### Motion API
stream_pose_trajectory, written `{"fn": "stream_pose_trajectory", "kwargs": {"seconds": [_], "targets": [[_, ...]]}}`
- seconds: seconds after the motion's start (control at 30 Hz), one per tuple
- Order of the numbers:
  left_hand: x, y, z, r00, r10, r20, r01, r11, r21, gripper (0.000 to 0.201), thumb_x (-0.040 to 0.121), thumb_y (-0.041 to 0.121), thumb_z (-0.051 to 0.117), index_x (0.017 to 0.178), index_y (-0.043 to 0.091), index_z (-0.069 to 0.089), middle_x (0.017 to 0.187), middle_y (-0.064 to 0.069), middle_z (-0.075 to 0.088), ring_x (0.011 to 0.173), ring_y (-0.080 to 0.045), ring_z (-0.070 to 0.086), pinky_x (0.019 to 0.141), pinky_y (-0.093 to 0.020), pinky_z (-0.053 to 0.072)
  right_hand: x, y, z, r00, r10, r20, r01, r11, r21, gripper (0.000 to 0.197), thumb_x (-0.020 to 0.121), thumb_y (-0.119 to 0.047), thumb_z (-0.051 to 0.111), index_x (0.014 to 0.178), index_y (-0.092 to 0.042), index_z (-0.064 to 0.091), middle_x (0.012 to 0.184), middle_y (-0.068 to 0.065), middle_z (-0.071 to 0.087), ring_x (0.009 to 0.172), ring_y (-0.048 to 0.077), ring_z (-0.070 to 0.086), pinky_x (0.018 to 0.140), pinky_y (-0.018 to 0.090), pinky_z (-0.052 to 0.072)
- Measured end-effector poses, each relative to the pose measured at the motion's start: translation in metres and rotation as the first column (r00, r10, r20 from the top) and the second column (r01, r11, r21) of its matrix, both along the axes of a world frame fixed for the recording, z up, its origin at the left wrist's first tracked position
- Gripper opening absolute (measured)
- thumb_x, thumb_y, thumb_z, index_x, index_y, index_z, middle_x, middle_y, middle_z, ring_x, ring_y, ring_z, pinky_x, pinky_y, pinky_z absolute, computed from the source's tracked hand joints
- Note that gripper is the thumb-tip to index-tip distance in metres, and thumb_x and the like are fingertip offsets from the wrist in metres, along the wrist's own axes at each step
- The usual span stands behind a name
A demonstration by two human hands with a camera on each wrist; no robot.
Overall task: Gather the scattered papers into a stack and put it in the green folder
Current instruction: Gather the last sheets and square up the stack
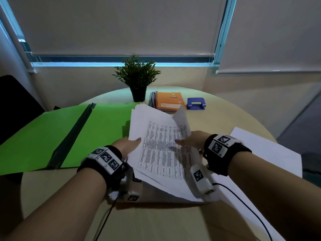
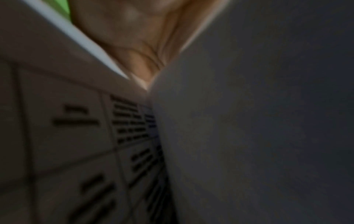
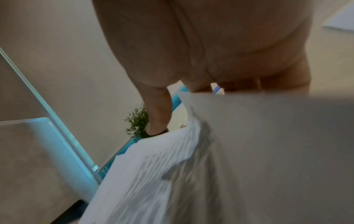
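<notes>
Round beige desk point(image 1: 173, 221): open green card folder point(image 1: 52, 136) at left edge, nearer left hand point(image 1: 127, 145); both hands, right hand point(image 1: 192, 141) too, gripping white printed paper stack point(image 1: 161, 150), long axis pointing away.

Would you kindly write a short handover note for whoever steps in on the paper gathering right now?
Left hand: grips the left edge of the paper stack, thumb on top.
Right hand: holds the stack's right side; its grip is partly hidden by a lifted sheet.
The stack is raised and tilted above the table, just right of the green folder, which lies open and flat.
Done: a bundle of sheets is gathered, though its edges are still uneven.
Left: at least one loose white sheet lies to the right; add it, square the stack, lay it in the folder.
</notes>
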State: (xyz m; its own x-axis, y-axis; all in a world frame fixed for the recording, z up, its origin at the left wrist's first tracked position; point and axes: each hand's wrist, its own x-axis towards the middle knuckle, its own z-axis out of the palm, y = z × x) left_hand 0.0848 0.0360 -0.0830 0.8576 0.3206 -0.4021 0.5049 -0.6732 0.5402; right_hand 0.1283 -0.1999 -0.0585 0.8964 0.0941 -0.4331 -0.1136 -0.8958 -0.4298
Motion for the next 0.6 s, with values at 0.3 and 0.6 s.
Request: {"fn": "stream_pose_trajectory", "kwargs": {"seconds": [0.3,0.6], "targets": [[-0.003,0.005,0.003,0.965,-0.257,-0.054,0.263,0.944,0.199,0.053,0.100,0.039,0.038,0.144,0.010,0.038,0.143,-0.010,0.047,0.125,-0.028,0.049,0.095,-0.026,0.039,-0.005,-0.110,0.048,0.977,-0.201,0.070,0.213,0.914,-0.344,0.061,0.087,-0.044,0.060,0.130,-0.001,0.051,0.123,0.008,0.054,0.114,0.025,0.051,0.093,0.029,0.037],[-0.002,0.005,0.000,0.963,-0.263,-0.054,0.268,0.939,0.216,0.054,0.101,0.039,0.036,0.145,0.007,0.035,0.147,-0.010,0.042,0.130,-0.027,0.044,0.103,-0.027,0.036,-0.004,-0.103,0.018,0.993,-0.115,-0.013,0.110,0.972,-0.207,0.107,0.060,-0.083,0.052,0.145,-0.020,0.033,0.150,0.002,0.036,0.137,0.022,0.035,0.111,0.037,0.025]]}}
